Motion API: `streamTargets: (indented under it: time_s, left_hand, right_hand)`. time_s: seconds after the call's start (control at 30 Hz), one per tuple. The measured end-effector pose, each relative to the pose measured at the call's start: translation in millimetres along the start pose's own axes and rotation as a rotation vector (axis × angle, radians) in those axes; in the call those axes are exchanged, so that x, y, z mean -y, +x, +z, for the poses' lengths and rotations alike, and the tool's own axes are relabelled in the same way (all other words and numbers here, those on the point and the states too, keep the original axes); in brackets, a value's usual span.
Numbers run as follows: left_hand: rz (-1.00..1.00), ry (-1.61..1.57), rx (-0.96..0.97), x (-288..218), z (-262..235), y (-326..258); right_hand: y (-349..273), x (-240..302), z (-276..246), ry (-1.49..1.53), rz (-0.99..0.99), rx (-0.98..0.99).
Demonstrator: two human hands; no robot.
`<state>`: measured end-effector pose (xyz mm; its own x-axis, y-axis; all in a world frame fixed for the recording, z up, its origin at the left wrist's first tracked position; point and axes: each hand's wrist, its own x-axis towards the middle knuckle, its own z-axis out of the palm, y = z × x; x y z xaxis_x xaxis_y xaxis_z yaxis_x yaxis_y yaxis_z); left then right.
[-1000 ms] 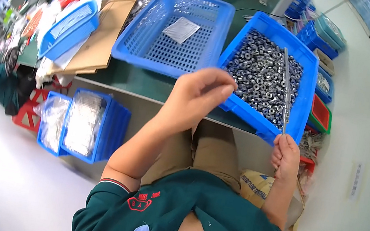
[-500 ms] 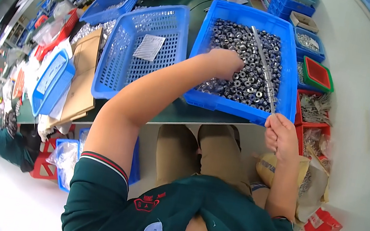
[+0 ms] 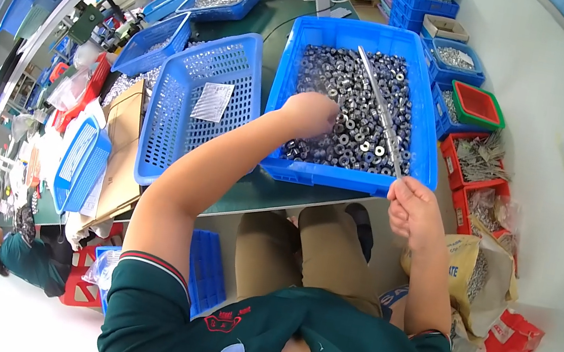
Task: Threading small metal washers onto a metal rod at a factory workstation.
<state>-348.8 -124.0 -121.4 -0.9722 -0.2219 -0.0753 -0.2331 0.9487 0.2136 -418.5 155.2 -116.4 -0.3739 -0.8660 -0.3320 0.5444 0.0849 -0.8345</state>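
Observation:
A blue tray (image 3: 429,138) full of small dark and silvery metal rings (image 3: 382,80) lies in front of me on the table. My right hand (image 3: 415,208) is closed round the near end of a thin, silvery rod (image 3: 382,108) at the tray's front right corner. The rod slants away over the rings to the far side. Over the left part of the rings is my left hand (image 3: 311,115), its fingers curled in and pointing down. Whatever its fingertips hold, if anything, is hidden.
Left of the tray stands a blue perforated basket (image 3: 247,64) with a white paper slip (image 3: 212,101). Red bins (image 3: 453,168) of metal parts and a yellow sack (image 3: 461,264) stand at the right. A co-worker (image 3: 29,260) sits far left.
The whole view has shifted, so the tray appears a little lower and further left. My left hand remains low over the rings; my right hand still grips the rod.

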Motion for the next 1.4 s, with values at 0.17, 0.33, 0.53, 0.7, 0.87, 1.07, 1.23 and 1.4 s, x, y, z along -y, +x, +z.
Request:
streamTargets:
  time_s: [0.17, 0.33, 0.53, 0.7, 0.87, 1.07, 1.23, 1.4]
  left_hand:
    - [-0.326, -1.469, -0.237, 12.2, -44.9, -19.9]
    - [-0.211, -1.958, -0.443, 24.2, -54.6, -28.9]
    - [-0.207, -2.036, -0.582, 9.7, -57.6, -51.8]
    - [-0.177, -2.101, -0.693, 3.1, -57.6, -65.9]
    - [-0.135, -2.062, -0.753, -8.5, -51.4, -70.5]
    - [-0.148, -1.981, -0.541, -43.7, -45.3, -69.2]
    - [-0.086, -1.861, -0.356, -76.6, -39.2, -57.6]
    - [-0.215, -1.677, -0.37, -73.8, -43.5, -47.6]
  right_hand:
    - [-4.6, 1.3, 3.9, -0.027, 0.048, 0.012]
    - [-6.5, -3.5, 5.3, -0.059, 0.17, 0.15]
    - [8.8, 3.0, 7.8, -0.089, 0.247, 0.286]
    - [7.2, 14.8, 13.3, -0.116, 0.267, 0.311]
    - [-1.7, 17.0, 9.5, -0.096, 0.285, 0.327]
    - [-16.3, 8.5, 1.1, -0.083, 0.221, 0.284]
    - [-14.0, 6.7, 2.4, -0.047, 0.146, 0.235]
    - [-20.3, 13.3, -7.2, -0.029, 0.081, 0.157]
